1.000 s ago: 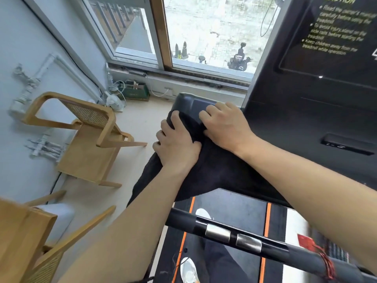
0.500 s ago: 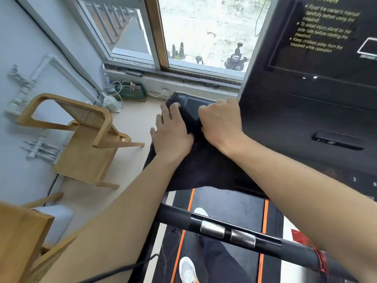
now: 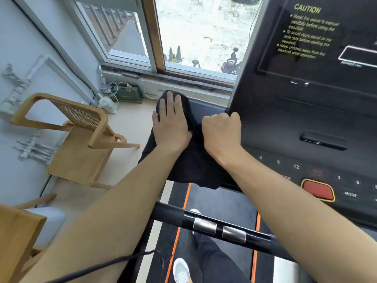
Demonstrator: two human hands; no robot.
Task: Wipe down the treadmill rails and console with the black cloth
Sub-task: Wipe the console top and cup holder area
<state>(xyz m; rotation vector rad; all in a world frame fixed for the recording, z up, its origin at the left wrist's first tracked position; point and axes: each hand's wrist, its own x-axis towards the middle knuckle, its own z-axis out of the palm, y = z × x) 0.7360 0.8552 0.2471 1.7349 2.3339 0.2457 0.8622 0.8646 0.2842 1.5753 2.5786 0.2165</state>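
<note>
The black cloth [image 3: 193,162] is draped over the left end of the treadmill console, covering its rounded corner and hanging down toward the belt. My left hand [image 3: 171,123] lies flat on the cloth, fingers spread and pointing forward over the corner. My right hand [image 3: 221,131] is fisted beside it, bunching a fold of the cloth against the edge of the upright black console [image 3: 306,111]. A black handrail bar [image 3: 214,225] with two metal sensor plates crosses below my forearms.
A wooden cane-back chair [image 3: 81,135] stands left of the treadmill, with another wooden chair [image 3: 18,237] at the lower left. A window [image 3: 193,37] and sill lie ahead, a small fan and a green box beneath. A red stop button [image 3: 318,189] sits on the console. My shoe [image 3: 181,270] is on the belt.
My left hand has slid forward, pushing the cloth over the console's rounded corner, which is now covered. My right hand has closed into a fist on the cloth near the upright panel.
</note>
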